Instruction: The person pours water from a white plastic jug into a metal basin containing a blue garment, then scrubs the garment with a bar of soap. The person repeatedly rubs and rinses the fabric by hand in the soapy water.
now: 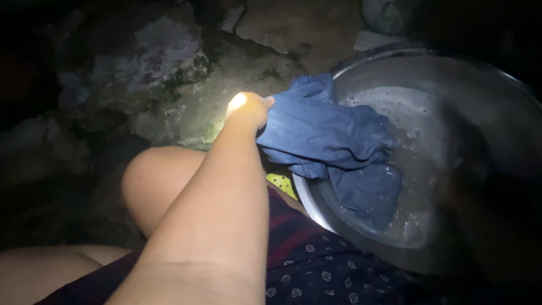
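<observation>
The left hand (248,108) is closed in a fist on the edge of a blue cloth (327,141), its fingers curled tight over the fabric and lit brightly from above, the forearm running down toward the bottom of the view. Left of that arm lies dark, rough stony ground (169,73), with pale patches of rock showing in the light, and below it a bare knee (152,181) is bent up beside the arm. Across the lap sits a dark patterned garment (316,265) with small pale marks. Just beside the wrist, a small yellow dotted object (282,183) peeks out between the arm and the rim of a large metal basin (307,197). The blue cloth hangs from the fist over that rim, with its lower part lying wet inside the basin against the near wall. The basin holds murky water (412,147) with bubbles on the surface. The right side of the view is in deep shadow, and the right hand is not visible there, so I cannot tell its state.
</observation>
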